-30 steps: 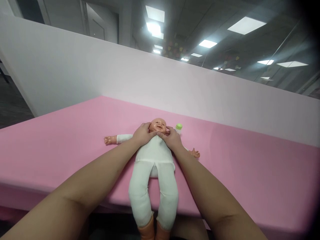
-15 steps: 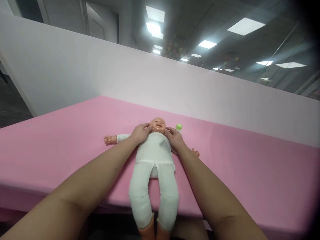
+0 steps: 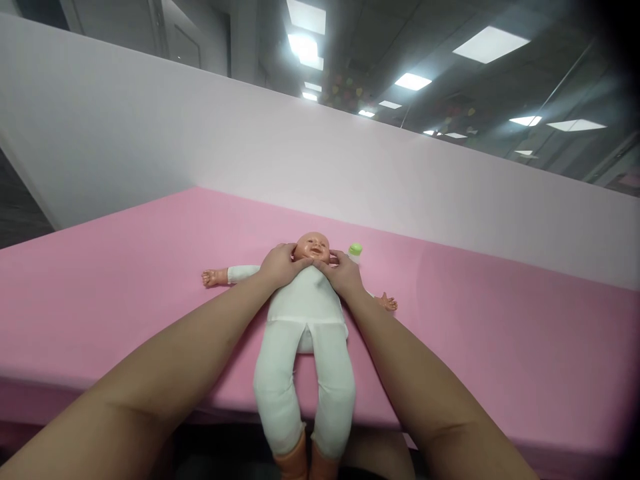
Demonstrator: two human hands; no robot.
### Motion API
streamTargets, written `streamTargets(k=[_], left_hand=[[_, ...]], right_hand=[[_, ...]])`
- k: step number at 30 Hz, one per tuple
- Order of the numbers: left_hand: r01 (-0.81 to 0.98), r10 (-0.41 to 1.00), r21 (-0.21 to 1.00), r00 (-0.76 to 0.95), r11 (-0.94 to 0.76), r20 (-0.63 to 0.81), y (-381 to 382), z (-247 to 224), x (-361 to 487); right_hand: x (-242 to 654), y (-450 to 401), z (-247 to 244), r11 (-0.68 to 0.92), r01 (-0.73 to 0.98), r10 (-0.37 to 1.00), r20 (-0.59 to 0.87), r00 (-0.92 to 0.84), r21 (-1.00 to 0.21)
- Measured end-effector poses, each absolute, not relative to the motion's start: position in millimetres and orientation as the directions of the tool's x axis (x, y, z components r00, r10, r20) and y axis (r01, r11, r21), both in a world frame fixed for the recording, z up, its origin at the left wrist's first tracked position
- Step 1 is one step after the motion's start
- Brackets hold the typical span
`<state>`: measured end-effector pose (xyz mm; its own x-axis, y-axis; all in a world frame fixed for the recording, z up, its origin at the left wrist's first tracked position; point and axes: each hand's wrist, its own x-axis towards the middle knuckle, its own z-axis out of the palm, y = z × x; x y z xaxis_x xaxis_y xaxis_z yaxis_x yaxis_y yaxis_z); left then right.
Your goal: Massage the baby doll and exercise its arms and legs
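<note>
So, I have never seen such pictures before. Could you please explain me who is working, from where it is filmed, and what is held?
No machine is here: these are a person's own bare hands. The one camera sits on the person's head and looks forward and down, so the arms enter from below. On the pink surface a doll lies on its back, with its lower legs past the near edge. The left hand and right hand hold it around the neck, thumbs below the chin. Just beyond the right hand stands a bottle with a green top, partly hidden.
</note>
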<state>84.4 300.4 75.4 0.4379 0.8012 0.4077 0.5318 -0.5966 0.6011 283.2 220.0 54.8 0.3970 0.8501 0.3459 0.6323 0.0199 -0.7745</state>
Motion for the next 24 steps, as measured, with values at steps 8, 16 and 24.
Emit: streamTargets(k=[8, 16, 24], left_hand=[[0.498, 0.814, 0.654, 0.451, -0.570, 0.366, 306.7, 73.6, 79.9], [0.399, 0.816, 0.742, 0.464, -0.539, 0.344, 316.3, 67.1, 77.3], [0.451, 0.817, 0.698, 0.452, -0.556, 0.359, 318.1, 67.4, 76.5]], right_hand=[[287.3, 217.9, 56.6, 0.061, 0.625, 0.864, 0.355, 0.357, -0.778], [292.6, 220.2, 48.1, 0.169, 0.409, 0.895, 0.314, 0.318, -0.897], [289.2, 218.3, 49.9, 0.215, 0.356, 0.895, 0.330, 0.300, -0.909]])
